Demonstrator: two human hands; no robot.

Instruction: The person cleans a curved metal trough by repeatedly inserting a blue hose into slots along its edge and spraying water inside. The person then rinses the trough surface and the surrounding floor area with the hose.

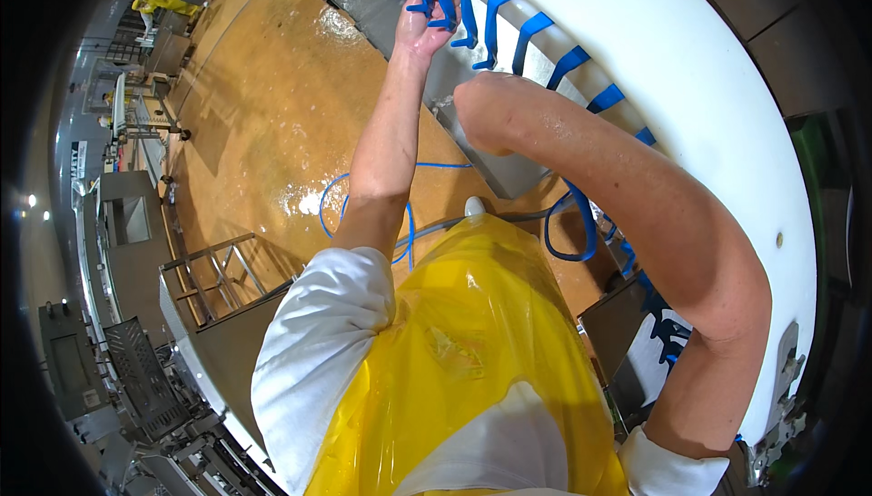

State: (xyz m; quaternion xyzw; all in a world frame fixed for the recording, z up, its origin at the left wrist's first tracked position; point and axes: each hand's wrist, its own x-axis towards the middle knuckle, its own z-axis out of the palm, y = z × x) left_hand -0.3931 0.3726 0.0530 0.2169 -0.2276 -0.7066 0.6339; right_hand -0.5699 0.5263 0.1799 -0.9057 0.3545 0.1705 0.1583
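My left hand (428,22) reaches to the top of the view, palm side up, with its fingers among blue hook-shaped strips (500,26). The strips partly hide the fingers, so a grip is not clear. My right hand (485,113) is bent at the wrist just beside the lower strips; its fingers are out of sight, and what it may hold cannot be told. The row of strips hangs along the inner edge of a large curved white panel (736,128). A wet metal tray or sheet (501,169) lies below the strips.
Blue hose (411,223) and a grey hose (443,225) lie on the wet orange floor (272,107). A metal step frame (218,271) and steel machinery (136,223) stand at the left. A person in yellow (163,3) is far off at the upper left.
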